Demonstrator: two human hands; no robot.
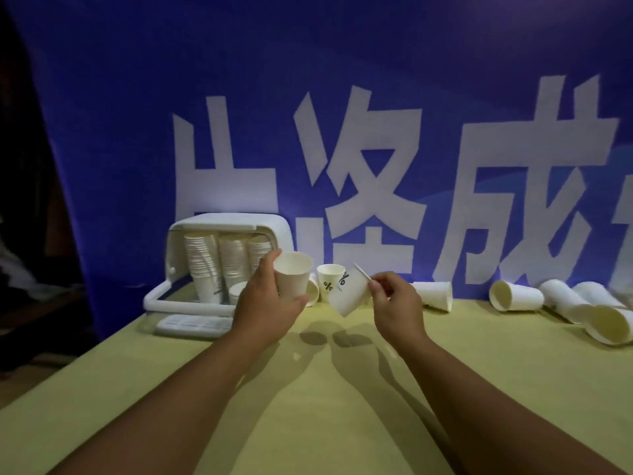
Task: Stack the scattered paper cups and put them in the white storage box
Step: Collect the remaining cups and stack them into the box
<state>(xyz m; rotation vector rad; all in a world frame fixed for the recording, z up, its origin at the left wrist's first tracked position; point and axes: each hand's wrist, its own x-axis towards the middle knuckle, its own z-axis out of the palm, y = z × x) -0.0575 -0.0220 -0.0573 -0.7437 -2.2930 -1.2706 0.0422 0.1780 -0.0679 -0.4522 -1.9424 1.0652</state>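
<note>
Two paper cups were in your hands. Your left hand [263, 303] had its fingers and thumb curled round the first cup [294, 275], which was plain white and stood straight up with its mouth on top. Your right hand [397, 303] pinched the rim of the second cup [347, 294] between thumb and fingers. That cup hung tilted, with its bottom pointing down and to the left, and it had a black % mark on its side. You held both cups up above the table [342, 389], close to each other but apart.

Between them, further back, a standing cup [330, 279] with the same % mark sat on the table. Just beside it a hidden cup [313, 293] lay on its side, partly behind the first cup.

At the back left, the white storage box [226, 222] lay on its side with its open side facing you. Stacks of cups [202, 265] stood inside it, side by side. A white frame [154, 299] and a flat grid piece [191, 325] lay in front of the box.

To the right, several lying cups [515, 296] were spread along the back of the yellow-green table. Behind it all hung a blue banner [137, 97] with big white letters
</note>
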